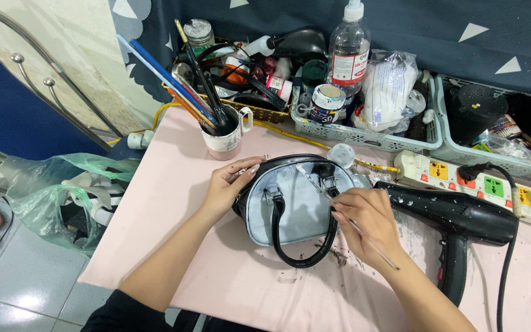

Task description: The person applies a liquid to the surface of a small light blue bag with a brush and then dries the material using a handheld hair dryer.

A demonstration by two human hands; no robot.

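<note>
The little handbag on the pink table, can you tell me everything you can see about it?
The handbag is small and rounded, with a pale blue front panel and shiny black trim, and looks like glossy leather or plastic. It lies on its side on the pink table. One black loop handle flops toward the person; metal rings join it to the bag. The left hand steadies its left edge. The right hand holds a thin brush at the right-hand ring.
</note>
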